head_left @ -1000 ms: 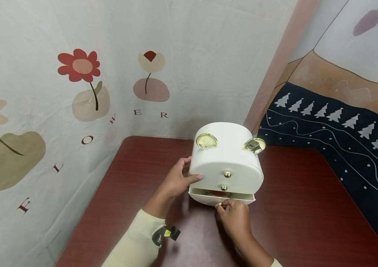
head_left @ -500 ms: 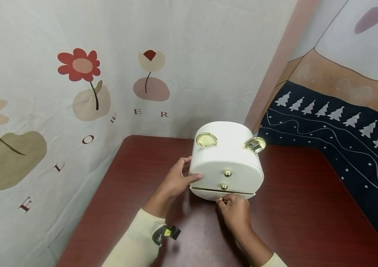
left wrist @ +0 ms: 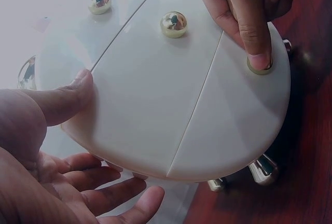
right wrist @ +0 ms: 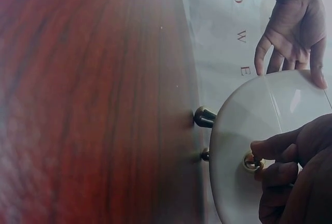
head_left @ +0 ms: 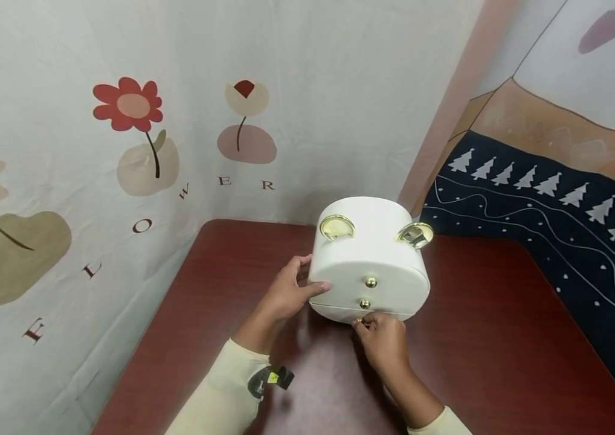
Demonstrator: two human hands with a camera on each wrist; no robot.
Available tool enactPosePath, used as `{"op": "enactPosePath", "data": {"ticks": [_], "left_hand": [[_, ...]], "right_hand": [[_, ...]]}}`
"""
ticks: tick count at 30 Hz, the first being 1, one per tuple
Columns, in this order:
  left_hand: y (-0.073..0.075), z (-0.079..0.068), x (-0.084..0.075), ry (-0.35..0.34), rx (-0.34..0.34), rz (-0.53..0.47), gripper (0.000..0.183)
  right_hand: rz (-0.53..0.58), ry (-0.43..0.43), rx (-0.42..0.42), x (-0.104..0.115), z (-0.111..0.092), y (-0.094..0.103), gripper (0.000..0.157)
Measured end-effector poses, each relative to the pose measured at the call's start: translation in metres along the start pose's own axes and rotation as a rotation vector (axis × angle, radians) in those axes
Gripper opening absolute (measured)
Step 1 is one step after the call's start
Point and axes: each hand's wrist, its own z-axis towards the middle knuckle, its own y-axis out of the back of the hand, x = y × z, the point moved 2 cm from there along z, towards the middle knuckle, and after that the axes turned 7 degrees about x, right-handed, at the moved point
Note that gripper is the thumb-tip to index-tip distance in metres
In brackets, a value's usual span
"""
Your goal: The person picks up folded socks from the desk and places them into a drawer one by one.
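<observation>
A white rounded jewelry box [head_left: 364, 241] with gold ear shapes stands on the table. Its front has gold knobs on stacked drawers, and the bottom drawer [left wrist: 228, 115] sits flush with the front. My right hand [head_left: 383, 344] pinches the bottom drawer's knob [right wrist: 251, 162] between thumb and finger. My left hand [head_left: 288, 293] steadies the box's left side, its thumb resting on the front face and its fingers spread fairly straight along the side. Whatever lies inside the drawers is hidden.
The box stands on short gold feet [left wrist: 263, 169] on a dark red wooden table [head_left: 503, 338]. Behind the table hangs a pale cloth [head_left: 313, 90] printed with flowers and letters. A dark cloth [head_left: 530, 211] with white trees hangs at the right.
The bottom drawer has slid inward, from partly pulled out to flush with the front. My right hand moved forward slightly with its knob. The left hand has stayed in place.
</observation>
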Motion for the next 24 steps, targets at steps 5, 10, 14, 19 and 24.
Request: {"op": "enactPosePath", "data": {"ticks": [5,10,14,19,24], "left_hand": [[0.0003,0.0005,0.0003,0.017,0.004,0.005,0.078],[0.0009,0.0015,-0.0017,0.025,0.007,0.02,0.078],[0.002,0.0027,-0.0031,0.024,0.014,0.012,0.077],[0.003,0.0029,-0.0016,0.023,0.02,0.012,0.075],[0.0027,0.0019,-0.0015,0.021,0.024,0.004,0.074]], "right_hand": [[0.008,0.027,-0.011,-0.0021,0.0009,0.0,0.013],[0.014,0.026,-0.013,-0.0037,0.0031,0.0001,0.014],[0.014,0.017,-0.014,-0.0027,0.0055,0.0006,0.014],[0.029,0.0,0.003,-0.0009,0.0057,0.0008,0.012],[0.038,-0.018,0.012,-0.0019,0.0051,0.0002,0.01]]}}
